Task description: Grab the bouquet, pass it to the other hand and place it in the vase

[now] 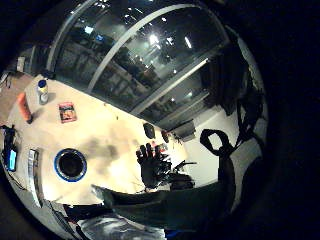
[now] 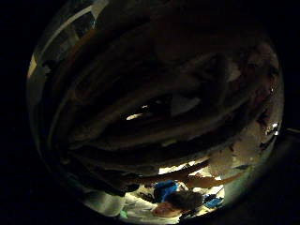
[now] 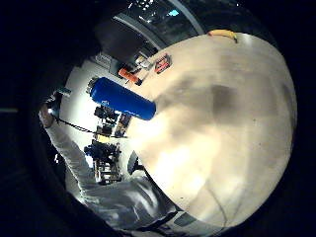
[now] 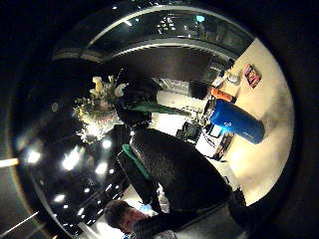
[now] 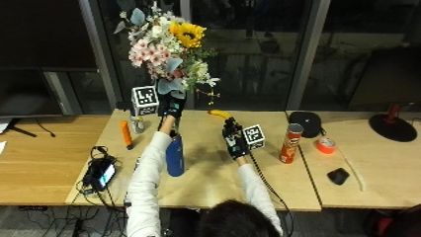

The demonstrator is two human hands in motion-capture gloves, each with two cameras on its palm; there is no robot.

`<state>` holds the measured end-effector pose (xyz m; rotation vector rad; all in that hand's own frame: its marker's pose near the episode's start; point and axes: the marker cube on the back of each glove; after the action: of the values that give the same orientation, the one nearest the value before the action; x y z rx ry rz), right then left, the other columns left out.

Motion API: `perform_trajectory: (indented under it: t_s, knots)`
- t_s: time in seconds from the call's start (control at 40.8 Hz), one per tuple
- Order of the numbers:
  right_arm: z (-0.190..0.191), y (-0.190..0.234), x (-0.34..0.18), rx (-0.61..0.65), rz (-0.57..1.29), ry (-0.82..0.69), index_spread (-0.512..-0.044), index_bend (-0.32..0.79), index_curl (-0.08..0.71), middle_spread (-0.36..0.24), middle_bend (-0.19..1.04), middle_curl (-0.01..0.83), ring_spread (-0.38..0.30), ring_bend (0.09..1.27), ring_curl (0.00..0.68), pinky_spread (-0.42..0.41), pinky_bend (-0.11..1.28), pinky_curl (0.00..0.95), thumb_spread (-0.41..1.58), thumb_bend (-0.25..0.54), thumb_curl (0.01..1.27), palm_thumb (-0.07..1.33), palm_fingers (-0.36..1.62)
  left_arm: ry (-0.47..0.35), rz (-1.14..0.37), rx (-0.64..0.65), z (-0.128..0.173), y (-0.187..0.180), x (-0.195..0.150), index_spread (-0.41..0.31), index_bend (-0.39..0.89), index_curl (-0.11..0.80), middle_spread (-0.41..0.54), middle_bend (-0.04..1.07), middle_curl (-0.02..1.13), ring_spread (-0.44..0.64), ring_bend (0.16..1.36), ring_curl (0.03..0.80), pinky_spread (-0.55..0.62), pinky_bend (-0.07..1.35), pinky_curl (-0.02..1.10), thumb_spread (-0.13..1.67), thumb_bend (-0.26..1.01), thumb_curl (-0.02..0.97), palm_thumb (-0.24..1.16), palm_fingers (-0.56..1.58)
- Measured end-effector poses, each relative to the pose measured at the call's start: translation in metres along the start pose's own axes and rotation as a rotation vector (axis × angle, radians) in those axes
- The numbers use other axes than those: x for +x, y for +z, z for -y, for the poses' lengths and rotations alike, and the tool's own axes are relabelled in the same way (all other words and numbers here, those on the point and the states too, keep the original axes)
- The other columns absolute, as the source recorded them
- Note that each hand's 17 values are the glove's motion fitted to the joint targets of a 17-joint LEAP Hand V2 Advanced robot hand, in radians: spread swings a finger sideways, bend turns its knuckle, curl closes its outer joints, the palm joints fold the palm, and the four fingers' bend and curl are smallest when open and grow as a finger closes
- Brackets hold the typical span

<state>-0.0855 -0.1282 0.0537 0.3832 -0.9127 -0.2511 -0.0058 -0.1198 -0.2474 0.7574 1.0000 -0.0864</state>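
My left hand (image 5: 171, 106) grips the stems of a bouquet (image 5: 164, 44) of a sunflower, pink blossoms and pale leaves, held upright high over the table's far side. Those stems (image 2: 154, 126) fill the left thumb side palm view. The bouquet (image 4: 99, 109) and the left hand (image 4: 132, 107) also show in the right thumb side palm view. A tall blue vase (image 5: 174, 155) stands on the table below my left forearm, its round mouth (image 1: 70, 165) seen from above. My right hand (image 5: 233, 140) hovers open to the right of the vase with spread fingers (image 1: 152, 165) and holds nothing.
On the wooden table (image 5: 210, 182) are an orange tube (image 5: 125, 134), a small white bottle (image 5: 136, 123), a banana (image 5: 220, 114), a red crisp can (image 5: 289, 143), an orange tape roll (image 5: 324, 144), a black mouse (image 5: 337, 176) and a device with cables (image 5: 102, 173).
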Motion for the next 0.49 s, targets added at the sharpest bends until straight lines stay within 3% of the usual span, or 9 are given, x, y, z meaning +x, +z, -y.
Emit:
perform_trajectory:
  t_s: [0.074, 0.196, 0.343, 0.49]
  knots:
    - [-0.013, 0.003, -0.007, -0.128, 0.154, 0.062, -0.386, 0.09, 0.218, -0.037, 0.25, 0.386, -0.036, 0.55, 0.336, 0.156, 0.69, 0.384, 1.04, -0.039, 0.35, 0.16, -0.03, 0.005, 0.008, 0.014, 0.005, -0.008, 0.001, -0.362, 0.58, 0.542, -0.336, 0.83, 0.59, -0.37, 0.90, 0.503, -0.37, 0.65, 0.50, 0.29, -0.02, 0.737, 0.88, 1.38]
    - [-0.023, -0.002, -0.026, -0.099, 0.088, 0.027, -0.398, 0.09, 0.196, -0.027, 0.23, 0.369, -0.014, 0.54, 0.314, 0.187, 0.68, 0.364, 1.04, -0.031, 0.34, 0.15, -0.04, 0.023, 0.015, 0.054, 0.021, -0.014, -0.015, -0.364, 0.57, 0.553, -0.338, 0.84, 0.60, -0.38, 0.90, 0.506, -0.37, 0.65, 0.50, 0.29, -0.03, 0.755, 0.88, 1.37]
    - [-0.027, -0.008, -0.019, -0.067, 0.043, 0.131, -0.404, 0.09, 0.177, -0.021, 0.23, 0.365, 0.001, 0.53, 0.306, 0.210, 0.67, 0.357, 1.04, -0.028, 0.32, 0.15, -0.03, -0.018, -0.021, 0.066, 0.023, -0.017, -0.031, -0.366, 0.57, 0.563, -0.339, 0.84, 0.60, -0.38, 0.90, 0.508, -0.37, 0.66, 0.50, 0.28, -0.03, 0.773, 0.88, 1.37]
    - [-0.035, -0.012, -0.033, -0.124, 0.179, 0.003, -0.403, 0.10, 0.167, -0.018, 0.24, 0.364, 0.007, 0.53, 0.304, 0.222, 0.66, 0.351, 1.04, -0.025, 0.31, 0.14, -0.01, -0.046, -0.063, 0.076, 0.031, -0.014, -0.055, -0.363, 0.57, 0.573, -0.340, 0.84, 0.60, -0.38, 0.90, 0.510, -0.37, 0.65, 0.50, 0.28, -0.03, 0.789, 0.87, 1.37]
